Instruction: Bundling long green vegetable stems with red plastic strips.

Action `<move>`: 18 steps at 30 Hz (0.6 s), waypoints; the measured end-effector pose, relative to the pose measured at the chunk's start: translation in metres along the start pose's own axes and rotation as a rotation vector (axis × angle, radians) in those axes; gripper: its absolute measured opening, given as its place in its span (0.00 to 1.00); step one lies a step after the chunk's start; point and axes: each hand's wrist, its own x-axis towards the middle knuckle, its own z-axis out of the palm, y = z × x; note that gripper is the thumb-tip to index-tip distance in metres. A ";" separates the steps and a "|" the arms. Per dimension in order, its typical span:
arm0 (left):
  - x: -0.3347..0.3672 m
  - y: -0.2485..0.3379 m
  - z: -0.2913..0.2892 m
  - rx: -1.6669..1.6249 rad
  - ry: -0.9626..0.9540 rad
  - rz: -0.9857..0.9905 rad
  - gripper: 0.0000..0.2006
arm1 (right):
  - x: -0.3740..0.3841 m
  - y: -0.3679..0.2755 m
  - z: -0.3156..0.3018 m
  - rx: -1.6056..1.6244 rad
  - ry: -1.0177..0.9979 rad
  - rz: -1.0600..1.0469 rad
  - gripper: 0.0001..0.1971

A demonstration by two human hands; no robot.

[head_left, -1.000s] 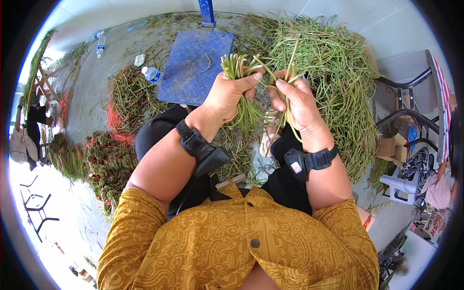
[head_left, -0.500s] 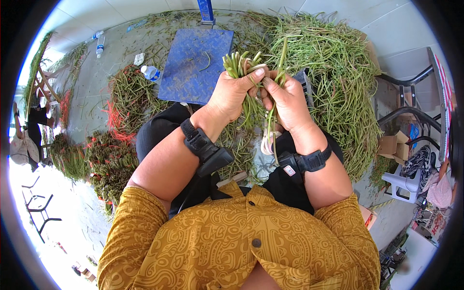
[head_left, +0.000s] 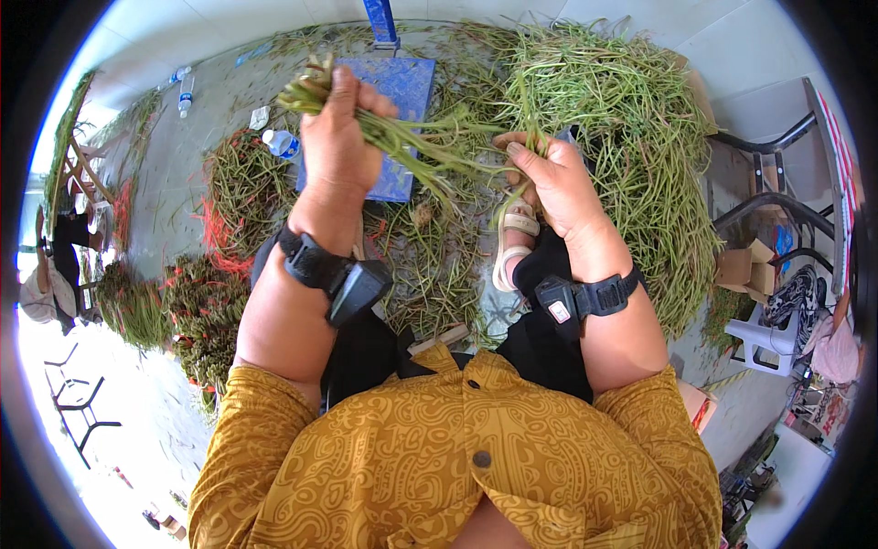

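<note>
My left hand is closed around a bunch of green plant stems, raised over the blue platform. Their cut ends stick out past the thumb, and the loose ends trail right toward my other hand. My right hand pinches a few thin stems between thumb and fingers, in front of the large heap of green stems. Some trailing strands of the bunch reach close to the right fingers; whether they are held there I cannot make out.
Below the bunch lies a blue metal platform with a blue post. Tied bundles and red strings are at the left, near a water bottle. A black-framed chair and cardboard box stand right.
My hands have drawn apart. The left hand has swung left and away with the bunch, stretching its stems sideways; the right hand has shifted slightly right, keeping a few stems.
</note>
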 end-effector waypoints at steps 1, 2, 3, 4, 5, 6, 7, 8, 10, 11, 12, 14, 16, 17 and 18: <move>0.002 0.002 -0.007 0.101 0.054 0.080 0.08 | -0.001 -0.004 -0.001 -0.007 0.014 0.019 0.10; 0.000 0.006 -0.004 0.201 0.110 0.159 0.08 | -0.002 -0.007 -0.001 -0.015 0.028 0.041 0.10; -0.002 0.006 -0.001 0.200 0.109 0.156 0.08 | -0.003 -0.008 -0.001 -0.006 0.005 0.055 0.11; -0.004 0.006 0.001 0.463 0.129 0.151 0.07 | -0.004 -0.008 -0.002 -0.006 0.007 0.056 0.11; -0.007 0.006 0.004 0.729 0.149 0.149 0.05 | -0.004 -0.008 -0.001 -0.065 -0.066 0.069 0.11; -0.011 0.003 0.009 0.731 0.152 0.150 0.05 | -0.005 -0.009 0.001 -0.122 -0.140 0.082 0.12; -0.017 -0.003 0.018 0.663 0.085 -0.053 0.05 | -0.006 -0.010 0.003 -0.153 -0.203 0.087 0.13; -0.023 -0.009 0.026 0.590 0.019 -0.254 0.06 | -0.006 -0.007 0.005 -0.152 -0.207 0.086 0.13; -0.031 -0.021 0.037 0.504 -0.058 -0.347 0.09 | -0.003 0.002 0.005 -0.219 -0.279 0.062 0.12; -0.030 -0.026 0.033 0.471 -0.125 -0.396 0.10 | -0.004 -0.002 0.009 -0.253 -0.291 0.067 0.12; -0.031 -0.030 0.030 0.472 -0.123 -0.394 0.10 | -0.004 -0.001 0.012 -0.253 -0.294 0.066 0.12; -0.033 -0.036 0.028 0.452 -0.184 -0.473 0.10 | -0.003 0.000 0.015 -0.254 -0.335 0.055 0.11; -0.034 -0.039 0.031 0.426 -0.181 -0.489 0.11 | -0.005 -0.003 0.014 -0.257 -0.340 0.072 0.11; -0.034 -0.040 0.030 0.421 -0.178 -0.482 0.09 | -0.005 -0.006 0.015 -0.299 -0.340 0.025 0.11; -0.033 -0.041 0.029 0.417 -0.175 -0.474 0.08 | -0.005 -0.007 0.015 -0.341 -0.340 -0.021 0.11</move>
